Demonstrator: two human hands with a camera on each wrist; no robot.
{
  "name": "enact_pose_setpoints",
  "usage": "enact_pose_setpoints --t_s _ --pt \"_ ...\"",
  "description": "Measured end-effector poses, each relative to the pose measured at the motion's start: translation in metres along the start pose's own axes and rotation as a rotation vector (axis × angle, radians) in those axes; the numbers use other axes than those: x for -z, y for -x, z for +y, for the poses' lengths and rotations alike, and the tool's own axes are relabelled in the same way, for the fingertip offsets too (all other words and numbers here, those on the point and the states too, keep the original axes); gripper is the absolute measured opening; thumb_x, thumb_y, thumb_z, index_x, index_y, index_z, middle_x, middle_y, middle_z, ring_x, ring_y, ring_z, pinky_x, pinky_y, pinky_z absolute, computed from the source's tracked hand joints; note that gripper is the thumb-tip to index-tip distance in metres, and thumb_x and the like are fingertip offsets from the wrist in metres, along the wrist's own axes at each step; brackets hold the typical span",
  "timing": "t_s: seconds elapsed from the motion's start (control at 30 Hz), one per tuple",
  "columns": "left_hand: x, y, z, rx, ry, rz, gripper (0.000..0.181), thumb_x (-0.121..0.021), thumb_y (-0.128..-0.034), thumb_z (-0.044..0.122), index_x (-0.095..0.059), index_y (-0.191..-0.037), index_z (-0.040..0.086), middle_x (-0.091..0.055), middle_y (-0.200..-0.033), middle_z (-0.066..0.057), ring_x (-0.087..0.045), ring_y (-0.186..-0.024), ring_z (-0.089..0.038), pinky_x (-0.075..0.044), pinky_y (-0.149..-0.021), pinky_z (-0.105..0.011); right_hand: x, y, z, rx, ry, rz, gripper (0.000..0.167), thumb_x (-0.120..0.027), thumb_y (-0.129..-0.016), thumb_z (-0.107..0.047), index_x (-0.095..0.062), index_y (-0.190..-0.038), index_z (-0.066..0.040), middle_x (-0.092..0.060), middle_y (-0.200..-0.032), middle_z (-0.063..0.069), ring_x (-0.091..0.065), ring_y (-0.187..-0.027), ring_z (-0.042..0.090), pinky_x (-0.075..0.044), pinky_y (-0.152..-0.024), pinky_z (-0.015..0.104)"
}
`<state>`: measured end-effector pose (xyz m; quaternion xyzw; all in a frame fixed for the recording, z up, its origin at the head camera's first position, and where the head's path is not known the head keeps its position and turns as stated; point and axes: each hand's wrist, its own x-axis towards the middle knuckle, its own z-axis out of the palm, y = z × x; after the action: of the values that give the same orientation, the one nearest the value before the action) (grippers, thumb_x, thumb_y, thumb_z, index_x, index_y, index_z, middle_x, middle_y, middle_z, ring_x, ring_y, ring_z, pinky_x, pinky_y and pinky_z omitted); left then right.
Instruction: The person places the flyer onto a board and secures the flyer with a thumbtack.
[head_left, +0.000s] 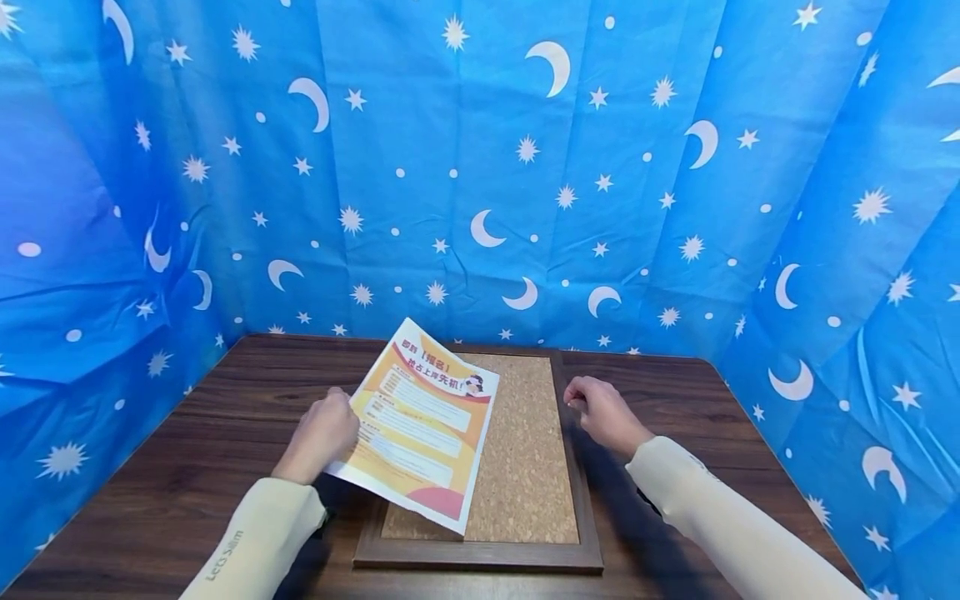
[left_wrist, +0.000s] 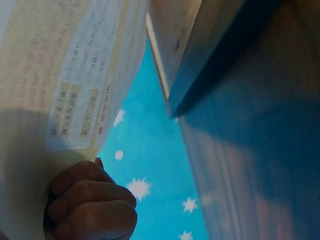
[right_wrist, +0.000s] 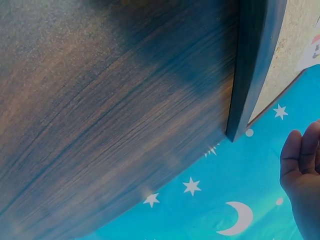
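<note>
**Paper sheet (head_left: pixel 420 433) pinched by one edge over a framed cork board (head_left: pixel 528 450)**

The sheet could sag or crease: the left hand (head_left: pixel 327 429) holds it only at its left edge, so the far side has no visible support. It lies aslant over the left part of the cork board, reaching past the left side of the wooden frame (head_left: pixel 480 556). Let go at this angle, it could settle crooked or slip towards the worktop (head_left: pixel 225 417). Its lower right corner comes near the frame's bottom rail and could snag there; whether it touches the cork is unclear.

The left grip is clamped on the sheet, fingers curled. The right hand (head_left: pixel 606 410) is at the frame's right side, fingers loosely bent; nothing shows in its grip, though I cannot tell whether thumb and fingertips meet.

Only the head view gives the sheet's whole printed front and its slant. The left wrist view adds the curled fingers up close, the paper's bend and the frame's raised side. The right wrist view shows the frame's outer right wall, and the right fingers side by side against the blue curtain (right_wrist: pixel 270 165).
</note>
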<state>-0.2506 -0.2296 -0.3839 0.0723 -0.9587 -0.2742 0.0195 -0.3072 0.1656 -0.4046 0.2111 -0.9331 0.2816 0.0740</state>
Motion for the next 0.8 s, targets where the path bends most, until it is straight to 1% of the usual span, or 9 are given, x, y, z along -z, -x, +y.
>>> enact_pose_setpoints --t_s 0.17,0.27,0.3,0.4,0.47,0.53,0.63,0.73,0.8 --pt "-0.022 0.000 0.007 -0.043 0.009 -0.015 0.031 -0.034 -0.0902 0.000 -0.040 -0.116 -0.015 -0.054 -0.078 -0.015 -0.055 -0.063 -0.023 -0.045 -0.054 -0.035 -0.002 0.001 -0.001 -0.004 0.006 0.002 0.020 -0.059 -0.086 0.011 -0.061 -0.091 -0.009 -0.056 -0.086 0.001 -0.052 -0.075 0.016 -0.049 -0.070 0.033" --pt "-0.033 0.001 0.010 -0.058 0.009 -0.038 0.029 -0.034 -0.0909 0.001 -0.040 -0.115 -0.014 -0.053 -0.076 -0.015 -0.054 -0.061 -0.023 -0.045 -0.053 -0.035 -0.004 0.000 -0.002 -0.004 0.004 0.004 0.021 -0.059 -0.086 0.010 -0.060 -0.089 -0.011 -0.056 -0.086 0.002 -0.052 -0.075 0.016 -0.050 -0.071 0.033" --pt "-0.036 0.001 0.012 -0.061 -0.001 -0.044 0.029 -0.034 -0.0909 0.001 -0.040 -0.115 -0.015 -0.053 -0.076 -0.015 -0.054 -0.061 -0.023 -0.045 -0.053 -0.035 -0.004 0.000 -0.002 -0.003 0.001 0.006 0.021 -0.060 -0.086 0.010 -0.060 -0.089 -0.012 -0.056 -0.086 0.003 -0.052 -0.075 0.017 -0.050 -0.071 0.033" --pt "-0.042 0.002 0.014 -0.058 -0.051 -0.072 0.034 -0.036 -0.0910 0.001 -0.039 -0.120 -0.017 -0.055 -0.078 -0.017 -0.054 -0.060 -0.024 -0.045 -0.054 -0.037 -0.008 -0.003 -0.003 0.017 0.004 0.013 0.019 -0.059 -0.086 0.010 -0.061 -0.089 -0.009 -0.057 -0.085 0.004 -0.052 -0.074 0.017 -0.049 -0.070 0.034" --pt "-0.046 0.002 0.015 -0.061 -0.095 -0.082 0.034 -0.037 -0.0906 0.001 -0.043 -0.119 -0.016 -0.056 -0.078 -0.017 -0.054 -0.061 -0.024 -0.045 -0.053 -0.038 -0.011 -0.005 -0.003 0.025 0.004 0.013 0.017 -0.058 -0.087 0.010 -0.061 -0.090 -0.007 -0.059 -0.086 0.007 -0.051 -0.073 0.017 -0.048 -0.069 0.034" --pt "-0.049 0.002 0.016 -0.072 -0.128 -0.092 0.030 -0.038 -0.0905 0.000 -0.049 -0.115 -0.013 -0.057 -0.078 -0.016 -0.054 -0.061 -0.023 -0.044 -0.053 -0.037 -0.014 -0.007 -0.005 0.024 0.008 0.013 0.015 -0.057 -0.087 0.009 -0.062 -0.090 -0.005 -0.060 -0.085 0.007 -0.051 -0.072 0.017 -0.047 -0.068 0.033" --pt "-0.053 0.002 0.019 -0.103 -0.153 -0.090 0.019 -0.042 -0.0905 0.002 -0.057 -0.099 -0.007 -0.057 -0.076 -0.012 -0.053 -0.061 -0.023 -0.044 -0.053 -0.036 -0.018 -0.011 -0.008 0.007 0.009 0.003 0.013 -0.059 -0.088 0.007 -0.063 -0.090 -0.005 -0.060 -0.084 0.008 -0.052 -0.072 0.017 -0.049 -0.068 0.032" --pt "-0.056 0.003 0.023 -0.140 -0.152 -0.096 0.015 -0.047 -0.0908 0.004 -0.059 -0.094 -0.005 -0.056 -0.077 -0.010 -0.052 -0.062 -0.021 -0.043 -0.053 -0.034 -0.023 -0.014 -0.012 -0.009 0.003 -0.009 0.013 -0.061 -0.087 0.006 -0.062 -0.090 -0.007 -0.059 -0.083 0.006 -0.051 -0.073 0.017 -0.049 -0.069 0.032" --pt "-0.058 0.004 0.026 -0.160 -0.136 -0.112 0.013 -0.050 -0.0909 0.005 -0.060 -0.089 -0.003 -0.055 -0.080 -0.010 -0.052 -0.061 -0.021 -0.042 -0.052 -0.034 -0.026 -0.016 -0.014 -0.016 -0.006 -0.014 0.015 -0.062 -0.086 0.007 -0.062 -0.090 -0.007 -0.058 -0.083 0.003 -0.051 -0.073 0.017 -0.049 -0.069 0.032"
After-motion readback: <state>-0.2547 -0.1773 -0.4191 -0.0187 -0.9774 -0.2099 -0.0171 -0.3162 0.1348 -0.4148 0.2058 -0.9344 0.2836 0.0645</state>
